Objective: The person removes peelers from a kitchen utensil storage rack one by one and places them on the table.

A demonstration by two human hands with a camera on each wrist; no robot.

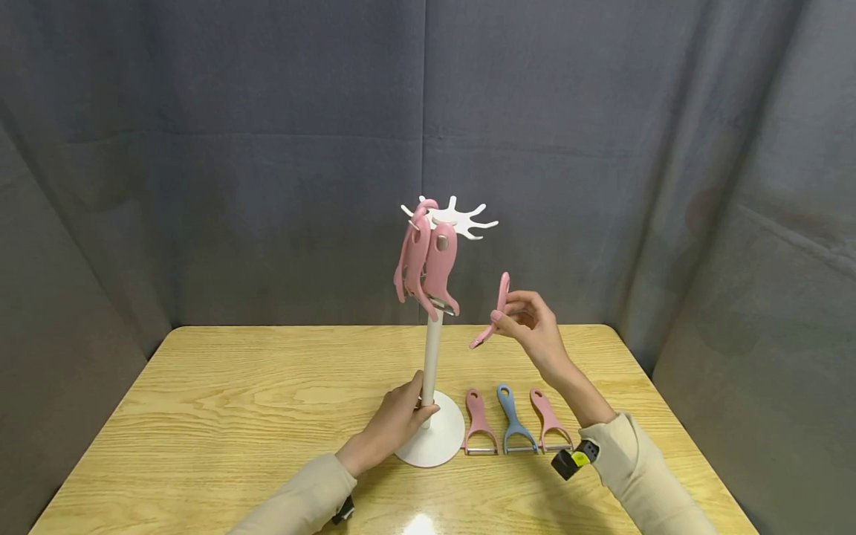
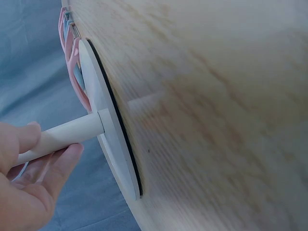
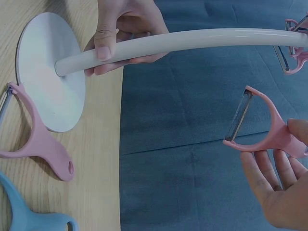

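A white stand (image 1: 432, 357) with a round base and a top of radiating hooks rises from the table. Near its foot my left hand (image 1: 394, 422) grips the pole, thumb and fingers round it, as the left wrist view also shows. Several pink peelers (image 1: 441, 264) hang from the hooks on the near left side. To the right of the stand, above the table, my right hand (image 1: 538, 331) pinches another pink peeler (image 3: 276, 132) by its handle. Its blade end points down and left in the head view, apart from the hooks.
Right of the base lie a pink peeler (image 1: 476, 416), a blue peeler (image 1: 510, 412) and a second pink peeler (image 1: 547, 416) in a row, blades toward me. Bare hooks (image 1: 478, 223) spread on the stand's right side. Grey curtains (image 1: 301, 163) surround the wooden table (image 1: 234, 401).
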